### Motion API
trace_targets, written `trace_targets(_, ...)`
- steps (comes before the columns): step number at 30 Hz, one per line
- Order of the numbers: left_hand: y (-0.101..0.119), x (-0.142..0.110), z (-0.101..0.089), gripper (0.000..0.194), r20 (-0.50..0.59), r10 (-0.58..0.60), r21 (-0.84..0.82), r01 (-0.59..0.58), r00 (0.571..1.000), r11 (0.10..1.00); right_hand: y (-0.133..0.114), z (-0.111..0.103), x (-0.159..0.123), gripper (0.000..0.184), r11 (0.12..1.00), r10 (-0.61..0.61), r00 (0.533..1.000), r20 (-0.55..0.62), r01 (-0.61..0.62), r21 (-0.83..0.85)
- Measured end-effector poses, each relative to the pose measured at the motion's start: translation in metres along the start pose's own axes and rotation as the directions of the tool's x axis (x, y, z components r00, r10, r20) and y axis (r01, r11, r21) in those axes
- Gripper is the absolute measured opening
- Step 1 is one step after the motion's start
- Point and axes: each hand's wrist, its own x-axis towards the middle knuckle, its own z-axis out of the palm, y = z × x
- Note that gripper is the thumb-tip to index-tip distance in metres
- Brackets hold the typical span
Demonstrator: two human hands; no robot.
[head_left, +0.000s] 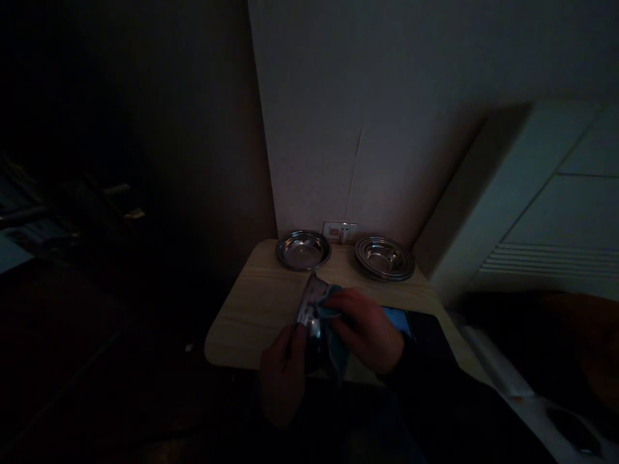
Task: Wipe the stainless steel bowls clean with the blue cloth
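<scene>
My left hand is closed on the near rim of a shiny metal dish, which is tilted up on its side over the front of the small table. In my right hand is a blue-green cloth, bunched under the fingers and pressed against the dish. Part of the cloth hangs down below that hand. The dim light hides the lower side of the dish, and its exact depth is hard to make out.
On the wooden table, a metal dish lies at the back left and several stacked metal dishes at the back right. A lit phone screen is beside my right wrist. A wall socket is behind the table.
</scene>
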Motion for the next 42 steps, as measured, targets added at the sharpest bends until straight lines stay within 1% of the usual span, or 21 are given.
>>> trace_targets(1,0.0,0.0,0.0,0.039,0.016,0.008,-0.003,-0.008,1.0,1.0,-0.001,0.0,0.0,0.021,1.0,-0.018,1.0,0.023,0.017,0.012)
trace_targets(3,0.002,0.0,0.0,0.038,0.038,0.014,0.004,-0.015,0.999,1.0,-0.002,0.0,-0.001,0.019,1.0,0.0,1.0,0.002,0.0,-0.014)
trace_targets(7,0.005,-0.002,0.001,0.038,0.018,0.034,0.015,-0.035,0.999,0.999,-0.002,-0.001,-0.001,0.02,1.0,-0.027,0.999,0.024,0.027,-0.016)
trace_targets(10,0.005,-0.003,0.001,0.039,0.026,0.041,0.03,-0.041,0.999,0.999,-0.002,-0.002,-0.001,0.016,0.998,-0.003,1.0,-0.007,0.002,-0.062)
trace_targets(13,0.003,-0.002,0.0,0.037,0.017,0.047,0.039,-0.048,0.999,0.998,-0.002,-0.002,0.0,0.02,0.998,-0.062,0.998,0.032,0.063,-0.027)
trace_targets(16,0.001,-0.001,-0.002,0.038,0.016,0.039,0.048,-0.04,0.999,0.998,-0.001,-0.001,0.001,0.016,0.997,-0.015,1.0,-0.01,0.014,-0.073)
trace_targets(19,0.001,-0.001,-0.003,0.039,0.006,0.02,0.025,-0.02,1.0,0.999,-0.001,0.001,0.001,0.021,0.998,-0.067,0.997,0.04,0.067,-0.01)
trace_targets(20,0.002,-0.002,-0.004,0.039,-0.005,0.02,0.031,-0.02,1.0,0.999,-0.002,0.001,0.001,0.02,0.998,-0.065,0.997,0.046,0.066,-0.017)
trace_targets(22,0.003,-0.002,-0.004,0.04,0.015,0.024,0.046,-0.024,1.0,0.999,-0.005,0.002,0.001,0.018,0.997,-0.008,1.0,-0.004,0.008,-0.075)
trace_targets(23,0.003,-0.003,-0.004,0.04,0.005,0.016,0.06,-0.017,1.0,0.998,-0.006,0.002,0.002,0.019,0.997,-0.029,0.999,-0.027,0.027,-0.072)
trace_targets(25,0.002,-0.004,-0.004,0.038,0.041,0.018,0.065,-0.02,0.999,0.998,-0.009,0.003,0.003,0.022,0.991,-0.123,0.991,0.042,0.125,-0.04)
trace_targets(26,0.001,-0.004,-0.004,0.038,0.021,0.023,0.062,-0.024,1.0,0.998,-0.009,0.003,0.003,0.021,0.986,-0.161,0.985,0.061,0.163,-0.038)
trace_targets(27,0.0,-0.004,-0.004,0.038,0.025,0.027,0.059,-0.029,0.999,0.998,-0.009,0.003,0.004,0.02,0.986,-0.152,0.987,0.049,0.155,-0.058)
trace_targets(29,-0.002,-0.004,-0.005,0.038,0.029,0.038,0.076,-0.041,0.999,0.996,-0.007,0.004,0.006,0.019,0.99,-0.032,0.999,-0.013,0.03,-0.134)
trace_targets(30,-0.003,-0.004,-0.005,0.037,0.009,0.041,0.087,-0.042,0.999,0.995,-0.005,0.004,0.007,0.021,0.991,-0.017,1.0,-0.022,0.014,-0.13)
trace_targets(33,-0.003,-0.005,-0.007,0.039,0.006,0.024,0.068,-0.025,1.0,0.997,0.004,0.004,0.008,0.022,0.991,-0.119,0.992,0.039,0.121,-0.049)
trace_targets(34,-0.003,-0.005,-0.007,0.04,-0.005,0.016,0.069,-0.016,1.0,0.997,0.009,0.004,0.008,0.02,0.992,-0.115,0.993,0.024,0.116,-0.054)
trace_targets(36,-0.003,-0.006,-0.008,0.04,-0.003,0.01,0.056,-0.01,1.0,0.998,0.02,0.001,0.007,0.016,0.997,0.004,1.0,-0.017,-0.006,-0.079)
trace_targets(37,-0.004,-0.006,-0.008,0.039,-0.015,0.0,0.047,0.0,1.0,0.999,0.026,-0.001,0.006,0.014,0.997,0.068,0.998,-0.016,-0.069,-0.046)
trace_targets(40,-0.007,-0.007,-0.009,0.038,-0.036,-0.002,0.029,0.003,0.999,1.0,0.04,-0.005,-0.001,0.015,0.953,0.272,0.96,-0.07,-0.258,0.158)
trace_targets(42,-0.009,-0.007,-0.01,0.037,-0.026,0.009,0.032,-0.008,1.0,0.999,0.046,-0.004,-0.008,0.018,0.873,0.401,0.91,-0.105,-0.344,0.347)
